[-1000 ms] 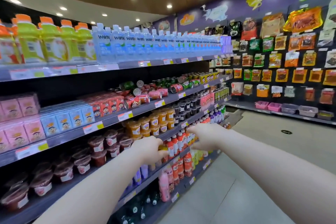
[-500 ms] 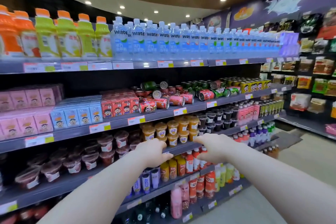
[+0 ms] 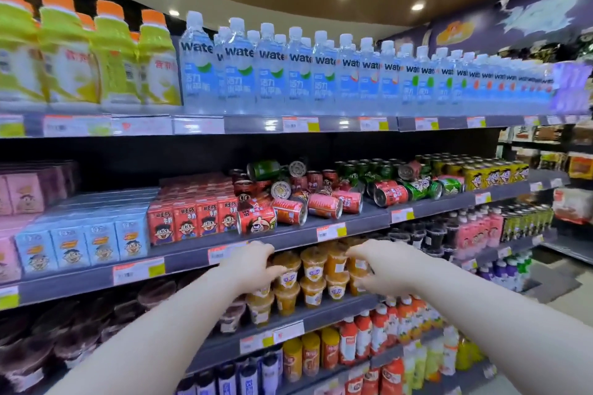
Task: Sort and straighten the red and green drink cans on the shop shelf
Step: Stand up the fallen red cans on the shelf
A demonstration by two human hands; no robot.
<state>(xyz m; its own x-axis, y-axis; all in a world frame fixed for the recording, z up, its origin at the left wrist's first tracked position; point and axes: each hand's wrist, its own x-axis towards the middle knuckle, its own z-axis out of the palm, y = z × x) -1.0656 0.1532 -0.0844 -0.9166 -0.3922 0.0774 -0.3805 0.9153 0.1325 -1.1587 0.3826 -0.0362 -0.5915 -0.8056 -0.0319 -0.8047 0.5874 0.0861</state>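
Both hands are hovering empty, fingers loosely curled; the left hand point(image 3: 248, 266) is sitting directly below the toppled red metal drink cans point(image 3: 288, 207) lying sideways on the dark shelf point(image 3: 349, 218), nearer than the right hand point(image 3: 382, 266).

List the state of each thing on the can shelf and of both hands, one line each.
Red cans: mostly tipped on their sides, scattered.
Green can at the back: lying on its side atop others.
Green cans on the right: on their sides, mixed with red.
Yellow cans: upright, in rows.
Red cartons: upright, tidy.
Left hand: empty, below the can shelf.
Right hand: empty, fingers curled.
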